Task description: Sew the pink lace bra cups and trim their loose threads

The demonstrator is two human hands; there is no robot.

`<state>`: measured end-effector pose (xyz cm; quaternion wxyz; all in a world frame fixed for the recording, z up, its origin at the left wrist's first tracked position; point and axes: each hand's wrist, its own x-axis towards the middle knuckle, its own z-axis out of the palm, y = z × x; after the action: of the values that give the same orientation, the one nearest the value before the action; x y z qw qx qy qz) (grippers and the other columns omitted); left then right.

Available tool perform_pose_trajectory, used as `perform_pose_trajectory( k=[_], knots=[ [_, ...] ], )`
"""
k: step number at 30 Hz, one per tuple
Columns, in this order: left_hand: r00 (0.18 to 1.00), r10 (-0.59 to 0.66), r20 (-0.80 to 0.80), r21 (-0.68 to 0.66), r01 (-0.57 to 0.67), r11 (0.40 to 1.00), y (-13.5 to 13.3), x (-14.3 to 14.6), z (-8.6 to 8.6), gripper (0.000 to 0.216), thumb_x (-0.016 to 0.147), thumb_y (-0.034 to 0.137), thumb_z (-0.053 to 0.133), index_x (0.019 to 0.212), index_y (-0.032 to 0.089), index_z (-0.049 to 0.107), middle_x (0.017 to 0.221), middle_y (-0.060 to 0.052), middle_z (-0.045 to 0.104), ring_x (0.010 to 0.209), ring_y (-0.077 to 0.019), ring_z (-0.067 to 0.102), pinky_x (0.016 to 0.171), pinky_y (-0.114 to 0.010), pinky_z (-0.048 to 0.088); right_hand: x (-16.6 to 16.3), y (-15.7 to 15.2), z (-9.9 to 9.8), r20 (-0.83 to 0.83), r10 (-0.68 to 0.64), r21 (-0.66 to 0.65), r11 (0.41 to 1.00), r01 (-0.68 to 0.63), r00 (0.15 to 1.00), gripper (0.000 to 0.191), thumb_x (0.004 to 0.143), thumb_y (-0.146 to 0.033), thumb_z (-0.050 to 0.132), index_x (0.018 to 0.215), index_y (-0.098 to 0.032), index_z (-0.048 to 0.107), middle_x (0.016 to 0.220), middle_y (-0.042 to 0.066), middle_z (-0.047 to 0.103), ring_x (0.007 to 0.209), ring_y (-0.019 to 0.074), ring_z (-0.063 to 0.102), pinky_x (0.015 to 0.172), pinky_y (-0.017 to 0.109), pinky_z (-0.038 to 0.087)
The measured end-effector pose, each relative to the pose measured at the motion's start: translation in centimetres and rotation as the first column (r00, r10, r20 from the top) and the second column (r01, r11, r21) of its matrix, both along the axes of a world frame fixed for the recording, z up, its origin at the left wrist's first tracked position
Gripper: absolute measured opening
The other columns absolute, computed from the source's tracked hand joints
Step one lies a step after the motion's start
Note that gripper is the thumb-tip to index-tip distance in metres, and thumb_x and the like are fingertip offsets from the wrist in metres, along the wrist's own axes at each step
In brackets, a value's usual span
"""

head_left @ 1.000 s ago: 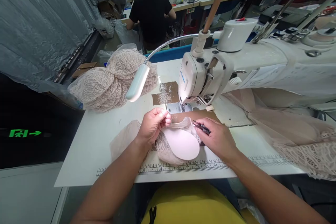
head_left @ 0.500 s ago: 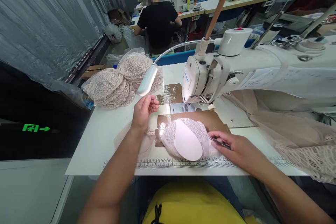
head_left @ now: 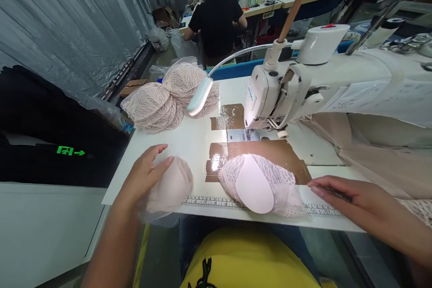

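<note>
My left hand (head_left: 143, 176) lies with fingers spread on a pale pink padded cup (head_left: 172, 186) wrapped in thin mesh, at the table's front left edge. A lace cup with a smooth pink pad (head_left: 256, 183) lies free on the table between my hands, in front of the needle plate. My right hand (head_left: 354, 202) rests to the right of it, apart from it, fingers stretched over a thin dark tool (head_left: 332, 193) held under them.
A white JUKI sewing machine (head_left: 270, 94) stands behind the lace cup, with a gooseneck lamp (head_left: 200, 96). A pile of lace cups (head_left: 162, 103) sits at the back left. Beige fabric (head_left: 388, 162) drapes on the right. A person in black (head_left: 216, 13) works farther back.
My left hand let go of the lace cup, swung left and came down on the padded cup. My right hand slid right, away from the lace cup, with the tool.
</note>
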<state>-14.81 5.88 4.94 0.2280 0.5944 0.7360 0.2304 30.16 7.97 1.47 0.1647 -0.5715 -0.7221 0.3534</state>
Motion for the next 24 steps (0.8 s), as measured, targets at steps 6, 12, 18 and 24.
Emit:
perform_pose_trajectory(
  k=[6,12,18,24],
  knots=[
    [0.986,-0.057,-0.157,0.048,0.066,0.997,-2.5,0.5,-3.6,0.034,0.081,0.039,0.054,0.108,0.018,0.06,0.131,-0.01,0.049,0.123,-0.0278,0.04,0.103,-0.042,0.033,-5.0,1.3,0.2,-0.037,0.114,0.26,0.96,-0.101,0.993,0.022,0.081,-0.044,0.057,0.09,-0.028,0.069,0.098,0.006,0.069,0.086,0.025,0.066,0.069,0.033,0.053],
    [0.946,-0.08,0.314,0.022,0.077,0.997,-0.9,2.0,-3.0,0.024,0.079,0.038,0.058,0.09,0.017,0.06,0.084,-0.003,0.061,0.081,-0.0199,0.057,0.072,-0.03,0.046,-9.9,0.9,-1.3,0.075,0.556,0.355,0.761,-0.543,0.828,0.036,0.078,-0.014,0.047,0.107,-0.027,0.063,0.117,0.007,0.062,0.1,0.0218,0.063,0.074,0.03,0.052],
    [0.633,-0.086,0.77,-0.044,0.188,0.981,0.7,3.6,-2.2,0.036,0.072,0.036,0.07,0.1,0.016,0.06,0.087,-0.004,0.064,0.075,-0.0166,0.06,0.067,-0.025,0.047,-7.4,1.2,-1.1,0.234,0.486,0.256,0.804,-0.536,0.842,0.014,0.082,-0.023,0.05,0.087,-0.026,0.063,0.098,0.007,0.064,0.079,0.0212,0.063,0.06,0.029,0.049],
    [0.585,-0.192,0.788,-0.036,0.355,0.934,2.0,5.9,-2.3,0.034,0.073,0.033,0.069,0.102,0.017,0.061,0.092,-0.006,0.065,0.082,-0.0185,0.06,0.071,-0.026,0.047,-5.1,1.9,1.4,0.192,0.246,0.192,0.94,-0.282,0.95,0.026,0.087,-0.04,0.047,0.068,-0.024,0.056,0.061,0.001,0.059,0.053,0.0175,0.054,0.047,0.028,0.04]
  ],
)
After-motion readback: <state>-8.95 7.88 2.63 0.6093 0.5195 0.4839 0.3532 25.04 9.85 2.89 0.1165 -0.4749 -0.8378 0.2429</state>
